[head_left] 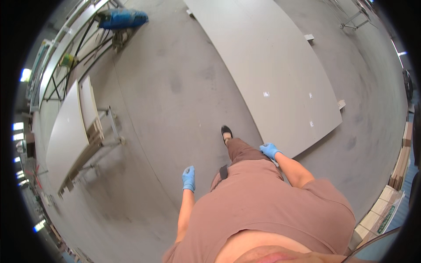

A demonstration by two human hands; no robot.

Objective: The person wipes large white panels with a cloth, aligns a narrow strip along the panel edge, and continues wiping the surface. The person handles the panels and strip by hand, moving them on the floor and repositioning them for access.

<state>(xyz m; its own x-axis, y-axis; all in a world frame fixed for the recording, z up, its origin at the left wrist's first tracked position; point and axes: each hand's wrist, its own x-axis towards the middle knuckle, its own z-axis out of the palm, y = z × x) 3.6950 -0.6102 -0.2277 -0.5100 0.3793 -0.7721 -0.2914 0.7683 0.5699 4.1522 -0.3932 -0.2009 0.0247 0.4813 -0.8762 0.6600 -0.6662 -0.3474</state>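
Left hand (189, 178) hangs loose, blue-gloved, empty | right hand (269, 150) relaxed, empty, just off the near corner of the large grey panel (263, 65) lying flat on the floor (175, 109)

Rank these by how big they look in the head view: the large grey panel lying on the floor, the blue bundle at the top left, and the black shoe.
1. grey panel, by far the largest.
2. blue bundle.
3. black shoe, smallest.
The bundle lies farther from the camera and near the bent rim, so its true size is unsure.
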